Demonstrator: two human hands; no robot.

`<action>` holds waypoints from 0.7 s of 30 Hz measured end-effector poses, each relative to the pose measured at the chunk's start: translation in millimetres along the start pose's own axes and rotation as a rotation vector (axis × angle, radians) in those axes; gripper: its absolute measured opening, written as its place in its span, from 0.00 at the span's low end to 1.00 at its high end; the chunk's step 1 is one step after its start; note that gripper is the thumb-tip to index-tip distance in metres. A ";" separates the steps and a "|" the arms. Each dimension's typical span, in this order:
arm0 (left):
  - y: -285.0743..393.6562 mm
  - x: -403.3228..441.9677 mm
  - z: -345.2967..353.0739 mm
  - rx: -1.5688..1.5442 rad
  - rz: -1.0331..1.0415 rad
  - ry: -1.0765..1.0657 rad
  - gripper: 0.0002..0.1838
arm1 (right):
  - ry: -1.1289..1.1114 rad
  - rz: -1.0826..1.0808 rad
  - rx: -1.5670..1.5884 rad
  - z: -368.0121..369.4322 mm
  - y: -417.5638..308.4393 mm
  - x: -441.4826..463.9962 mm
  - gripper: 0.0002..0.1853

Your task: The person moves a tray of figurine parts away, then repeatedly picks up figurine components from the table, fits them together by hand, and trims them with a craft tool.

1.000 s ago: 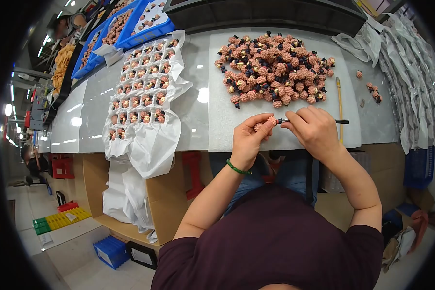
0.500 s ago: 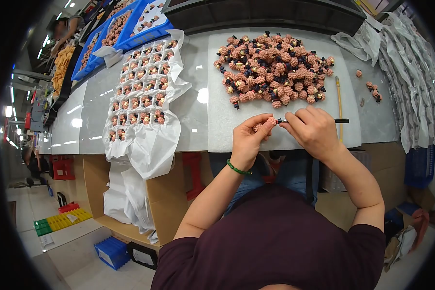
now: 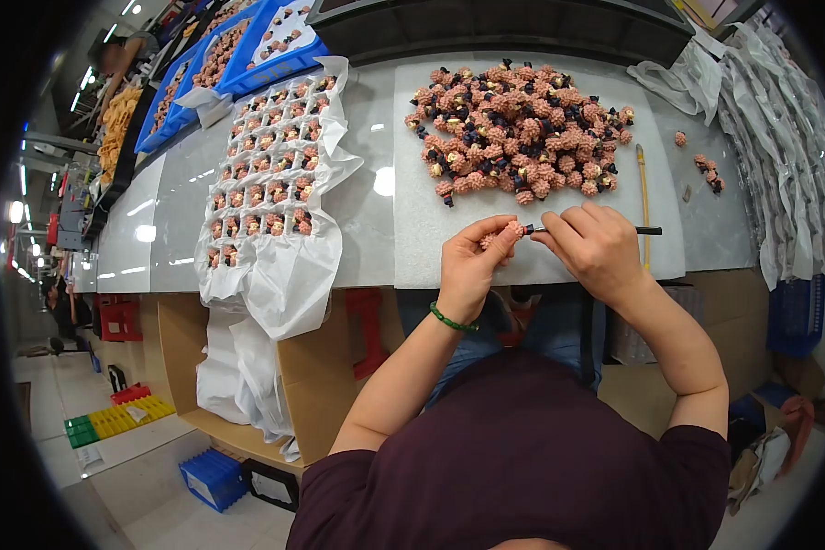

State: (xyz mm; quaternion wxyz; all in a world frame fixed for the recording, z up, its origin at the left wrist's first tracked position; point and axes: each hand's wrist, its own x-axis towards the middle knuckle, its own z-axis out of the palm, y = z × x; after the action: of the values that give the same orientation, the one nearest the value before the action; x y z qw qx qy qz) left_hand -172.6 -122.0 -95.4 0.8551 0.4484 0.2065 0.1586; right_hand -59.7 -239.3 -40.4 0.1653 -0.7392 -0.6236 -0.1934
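Between the thumb and fingers of my left hand (image 3: 472, 261) is a small pink knobbly figurine (image 3: 515, 229). My right hand (image 3: 598, 246) grips a black-handled thin tool (image 3: 649, 230), whose tip points left at the figurine. Whether the tip touches it is too small to tell. Both hands are over the front of a white foam sheet (image 3: 422, 247). Beyond them lies a heap of pink and dark figurines (image 3: 522, 133). A yellow stick (image 3: 643, 183) lies to the right of the heap.
To the left, a white pocketed tray (image 3: 289, 266) holds figurines. Blue bins (image 3: 289, 62) stand behind it, and a dark crate (image 3: 504, 35) is at the back. Wrapped trays (image 3: 779, 156) are stacked right. An open cardboard box (image 3: 325, 385) sits below. Another person (image 3: 124, 55) is at upper left.
My hands keep nearly the same place, with the black tool shifting slightly at the figurine. At upper left, the other person's arm has come into view and reaches down toward the yellowish pile.
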 end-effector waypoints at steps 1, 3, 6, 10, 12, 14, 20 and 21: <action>0.1 -0.1 -0.1 0.002 0.001 -0.003 0.13 | 0.002 0.001 -0.002 -0.1 0.0 0.3 0.10; 0.0 0.0 -0.1 0.004 0.002 -0.006 0.13 | 0.007 0.002 -0.006 -0.4 0.2 0.8 0.11; -0.7 0.1 -0.4 0.016 0.008 -0.002 0.13 | -0.005 0.002 -0.008 -0.4 0.2 0.6 0.11; -1.2 0.1 -0.2 0.027 0.008 0.006 0.13 | -0.003 0.000 -0.003 -0.8 0.0 0.8 0.11; -1.5 0.3 -0.5 0.027 0.005 0.007 0.13 | 0.001 0.001 -0.001 -0.8 0.0 0.5 0.10; -1.6 0.4 -0.7 0.028 0.000 0.009 0.13 | 0.003 -0.005 -0.001 -0.2 0.3 -0.2 0.10; -1.5 0.1 -0.5 0.021 -0.002 0.012 0.13 | 0.006 -0.013 0.008 -0.1 0.5 0.1 0.10; -1.3 0.2 -0.4 0.014 -0.005 0.014 0.13 | 0.010 -0.016 0.000 0.9 0.5 -0.2 0.10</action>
State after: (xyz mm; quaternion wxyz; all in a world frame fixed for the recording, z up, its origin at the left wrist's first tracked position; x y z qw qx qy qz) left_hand -172.5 -122.3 -96.7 0.8508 0.4529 0.2145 0.1582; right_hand -59.2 -239.2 -41.2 0.1670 -0.7332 -0.6286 -0.1982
